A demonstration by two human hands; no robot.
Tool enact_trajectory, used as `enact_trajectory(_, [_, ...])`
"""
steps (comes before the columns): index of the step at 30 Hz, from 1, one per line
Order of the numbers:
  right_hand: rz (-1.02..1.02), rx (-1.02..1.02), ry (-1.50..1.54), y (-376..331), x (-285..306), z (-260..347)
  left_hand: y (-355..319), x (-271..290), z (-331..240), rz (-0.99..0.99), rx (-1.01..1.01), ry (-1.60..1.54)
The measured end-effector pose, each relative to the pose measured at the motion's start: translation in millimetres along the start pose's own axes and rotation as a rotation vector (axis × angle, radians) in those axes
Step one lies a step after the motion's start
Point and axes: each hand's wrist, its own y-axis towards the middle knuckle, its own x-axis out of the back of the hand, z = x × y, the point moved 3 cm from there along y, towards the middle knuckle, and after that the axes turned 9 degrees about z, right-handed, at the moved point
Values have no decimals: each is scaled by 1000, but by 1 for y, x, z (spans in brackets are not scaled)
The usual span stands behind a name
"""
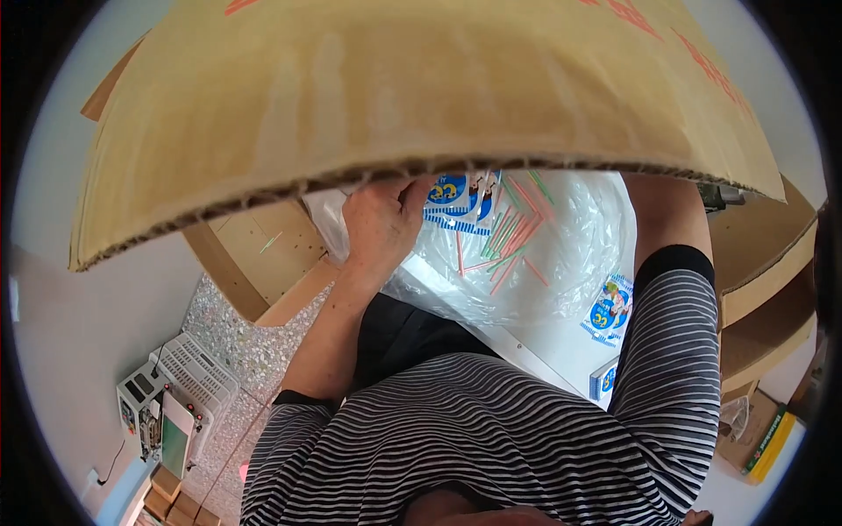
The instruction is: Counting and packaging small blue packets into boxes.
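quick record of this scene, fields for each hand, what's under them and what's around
left hand: left hand rests with bent fingers on the clear plastic bag, beside blue printed packets
right hand: hidden behind the cardboard flap; only the forearm shows
in the bag: thin pink and green sticks, loose and crossed
nearby: another blue packet on the white surface
floor, lower left: white perforated crate and a small machine on speckled floor
clothing: striped sleeves

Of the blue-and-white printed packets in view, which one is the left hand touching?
The packet at the top, just under the cardboard flap's edge: the left hand has its fingers on it. The other two packets lie apart, lower right, untouched.
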Motion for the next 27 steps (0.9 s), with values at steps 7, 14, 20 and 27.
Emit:
enact_trajectory(7, [-17,-182,-70,108,-24,-11,1,-2,-2,-32,-1,-63])
enact_trajectory(14, [-51,-340,-153,71,-70,29,-1,15,-18,-131,7,-6])
enact_trajectory(20, [164,-488,17,7,-101,34,14,16,-65,-248,-322,-612])
enact_trajectory(27, [302,-532,344,-57,-136,-1,24,-25,-115,364,-433,-438])
